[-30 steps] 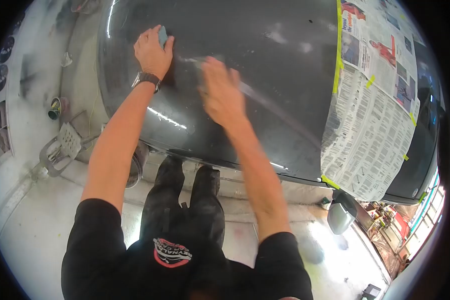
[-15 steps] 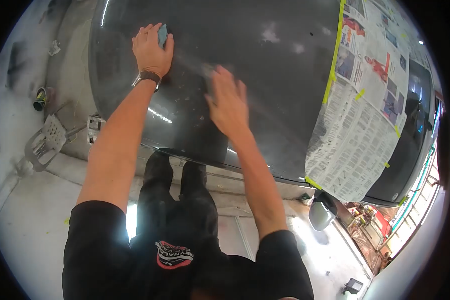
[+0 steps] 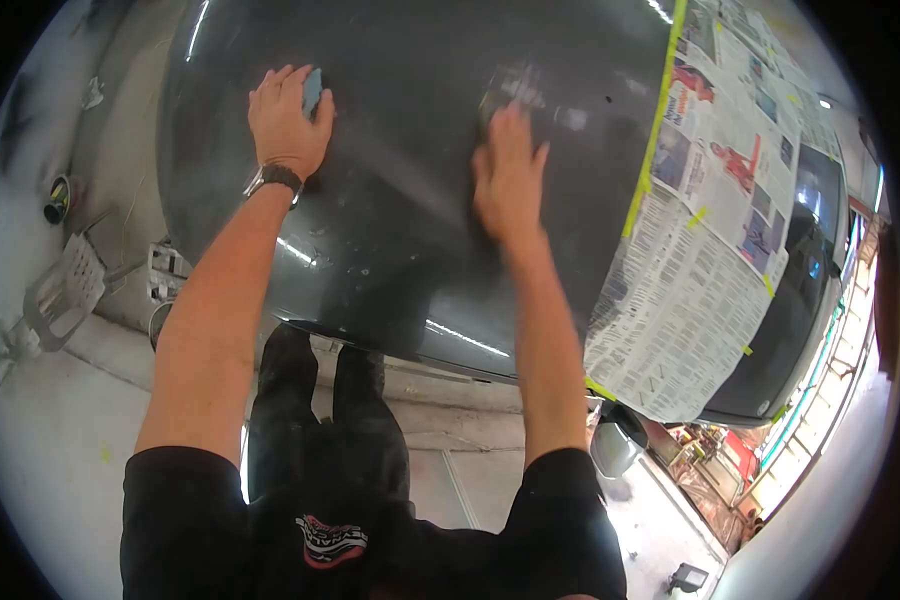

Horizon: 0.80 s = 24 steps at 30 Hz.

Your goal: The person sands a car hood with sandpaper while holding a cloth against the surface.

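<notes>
My left hand [image 3: 288,122] lies on the dark grey car hood [image 3: 400,170], holding a small blue pad [image 3: 313,90] that shows between thumb and index finger. Farther right on the same panel, my right hand [image 3: 511,180] presses its extended fingers down, thumb held apart. A thin, blurred edge shows beside its fingertips; what lies under them is hidden. Pale, whitish patches [image 3: 570,118] mark the surface just right of those fingertips.
Newspaper sheets [image 3: 675,310] edged with yellow-green tape [image 3: 642,185] cover the windshield area. A side mirror [image 3: 618,440] sticks out below them. On the left are a plastic chair [image 3: 70,290] and a can [image 3: 58,199]. A floor lamp [image 3: 687,577] stands lower right.
My right hand has moved right and slightly up across the hood, towards the pale patches. My left hand keeps the pad in nearly the same place on the panel. The view has shifted slightly.
</notes>
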Each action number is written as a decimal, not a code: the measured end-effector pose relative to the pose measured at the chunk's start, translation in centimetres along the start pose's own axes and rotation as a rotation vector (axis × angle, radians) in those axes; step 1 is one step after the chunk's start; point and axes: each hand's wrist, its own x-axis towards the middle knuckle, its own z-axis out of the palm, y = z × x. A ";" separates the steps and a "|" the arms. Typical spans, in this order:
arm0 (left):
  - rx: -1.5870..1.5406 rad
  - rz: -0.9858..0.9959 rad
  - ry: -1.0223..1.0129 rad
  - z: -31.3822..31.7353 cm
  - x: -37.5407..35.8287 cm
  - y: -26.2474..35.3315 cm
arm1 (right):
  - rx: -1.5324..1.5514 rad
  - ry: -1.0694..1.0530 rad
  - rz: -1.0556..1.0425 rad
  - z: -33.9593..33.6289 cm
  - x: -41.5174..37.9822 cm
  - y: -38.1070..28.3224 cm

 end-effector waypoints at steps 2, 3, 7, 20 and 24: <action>0.058 -0.011 -0.009 0.1 -0.3 -0.1 | 0.078 -0.159 0.034 -2.2 -10.4 -2.5; 0.072 0.000 0.009 -0.2 -0.1 0.3 | 0.112 -0.230 0.075 -2.5 -13.3 -2.6; 0.062 0.019 0.010 -0.7 0.1 0.7 | 0.026 -0.096 -0.062 -2.3 -4.9 4.2; 0.053 -0.023 -0.030 -0.9 -0.1 0.9 | -0.061 -0.146 -0.031 -2.3 -6.9 2.7; 0.057 -0.023 -0.024 -0.6 0.0 1.0 | -0.042 0.104 0.043 -0.4 11.6 12.0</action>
